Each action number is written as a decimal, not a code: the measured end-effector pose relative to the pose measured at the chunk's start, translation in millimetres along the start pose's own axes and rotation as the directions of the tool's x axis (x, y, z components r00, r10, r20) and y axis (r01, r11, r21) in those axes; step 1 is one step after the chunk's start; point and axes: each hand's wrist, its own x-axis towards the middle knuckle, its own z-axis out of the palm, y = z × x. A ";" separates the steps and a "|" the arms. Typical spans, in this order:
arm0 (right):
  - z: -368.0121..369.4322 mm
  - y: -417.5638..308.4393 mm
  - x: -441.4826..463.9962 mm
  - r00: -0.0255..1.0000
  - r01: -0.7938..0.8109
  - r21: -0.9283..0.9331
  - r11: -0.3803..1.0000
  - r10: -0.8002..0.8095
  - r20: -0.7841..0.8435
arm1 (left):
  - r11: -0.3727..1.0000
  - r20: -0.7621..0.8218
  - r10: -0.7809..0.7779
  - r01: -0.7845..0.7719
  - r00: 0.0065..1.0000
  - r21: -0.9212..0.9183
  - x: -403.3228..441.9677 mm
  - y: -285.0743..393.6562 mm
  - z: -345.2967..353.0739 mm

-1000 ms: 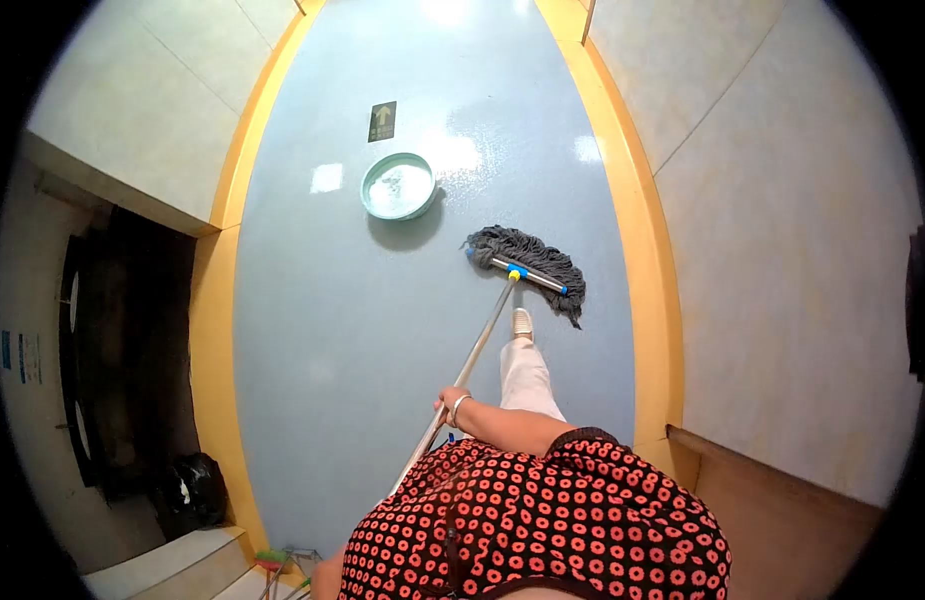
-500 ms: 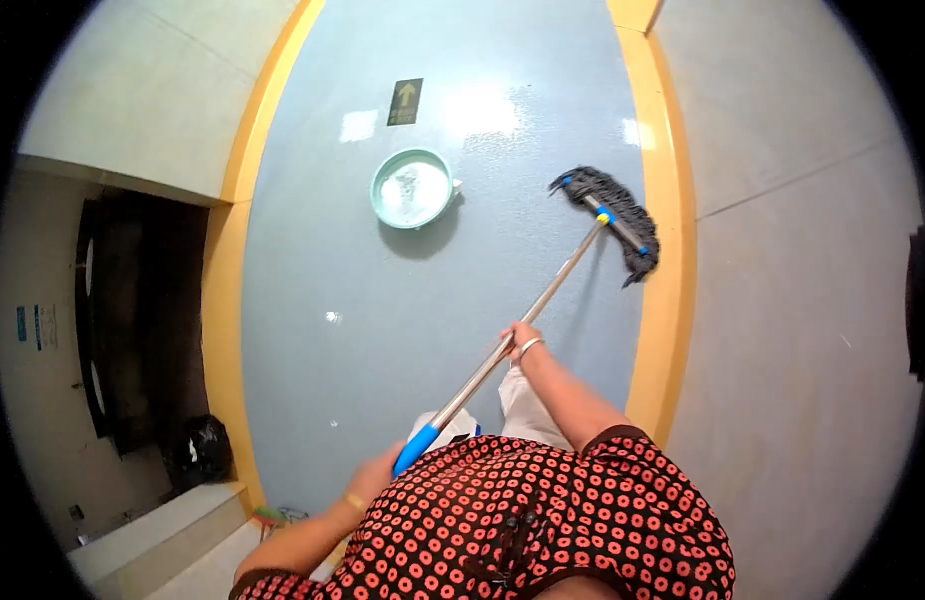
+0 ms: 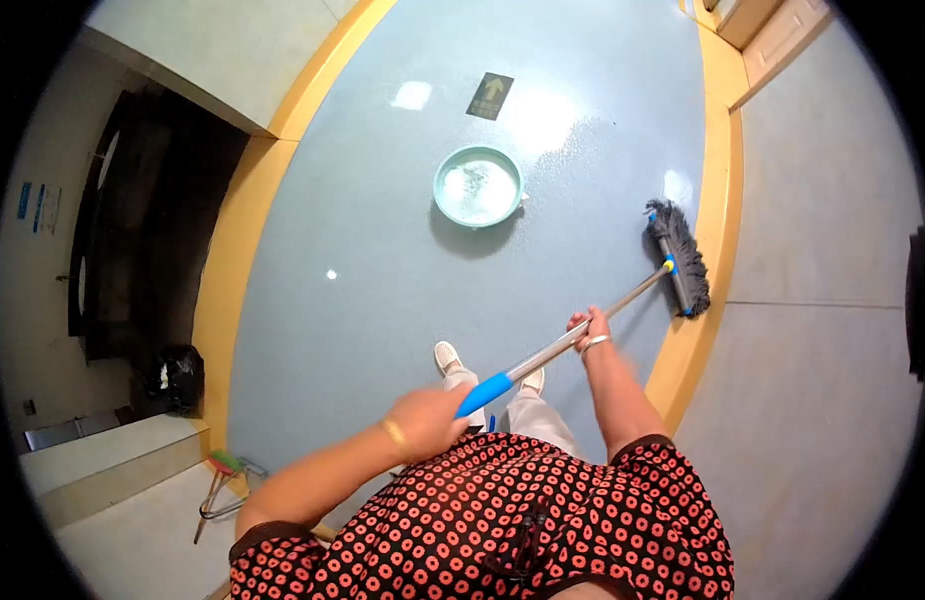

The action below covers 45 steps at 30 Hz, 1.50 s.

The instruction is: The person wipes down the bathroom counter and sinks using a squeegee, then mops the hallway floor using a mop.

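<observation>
A flat mop with dark grey strands [image 3: 694, 262] and a long metal pole [image 3: 548, 352] lies across my front. Around the blue grip at the pole's near end, my left hand [image 3: 430, 420] is closed. Farther along the shaft, my right hand [image 3: 590, 326] holds the pole with its fingers curled about it. The mop head is at the right side of the floor, overlapping the yellow border [image 3: 723, 200]. A light green basin [image 3: 479, 223] of cloudy, foamy water stands on the floor ahead, left of the mop head.
Grey-blue floor [image 3: 342, 340] looks wet and shiny near the basin. A floor sign with an arrow [image 3: 490, 96] lies beyond it. At left are a dark doorway, a black bag [image 3: 176, 378], a step [image 3: 122, 460] and a green-headed broom [image 3: 223, 462]. A wall runs along the right.
The mop head has moved toward me and onto the right border, its pole now lying flatter across. Both hands have shifted right, still gripping. My view has turned, and both shoes show now.
</observation>
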 end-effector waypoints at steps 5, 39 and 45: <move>-30.4 29.4 6.6 0.995 -0.095 0.053 0.994 0.095 0.007 | 0.986 0.110 -0.160 0.164 0.981 -0.023 -25.5 24.6 -12.7; 231.1 -297.6 60.7 0.987 0.154 -0.432 0.889 -0.154 0.036 | 0.872 -0.262 -0.397 0.272 0.880 -0.407 260.0 153.9 -125.8; 342.5 -182.5 41.1 0.960 0.234 -0.396 0.888 -0.146 0.239 | 0.915 -0.338 -0.201 0.052 0.919 -0.401 289.0 7.5 -189.9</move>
